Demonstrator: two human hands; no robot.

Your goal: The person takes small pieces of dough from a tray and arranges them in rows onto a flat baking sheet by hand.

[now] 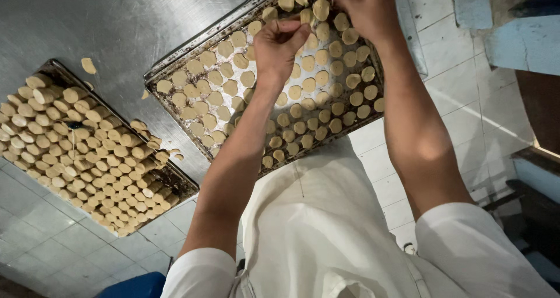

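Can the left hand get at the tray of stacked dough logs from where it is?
Probably yes. The left hand is over the tray of flat rounds, and the tray of stacked logs lies beside it on the same steel table, with nothing between.

Right hand (364,6) fingers cut off by top edge; baking tray (175,70) far end too

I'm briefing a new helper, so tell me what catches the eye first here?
First, the dark baking tray in the middle, covered with flat round dough discs, with the left hand and right hand over its far end. To the left, a second tray is piled with stubby dough cylinders.
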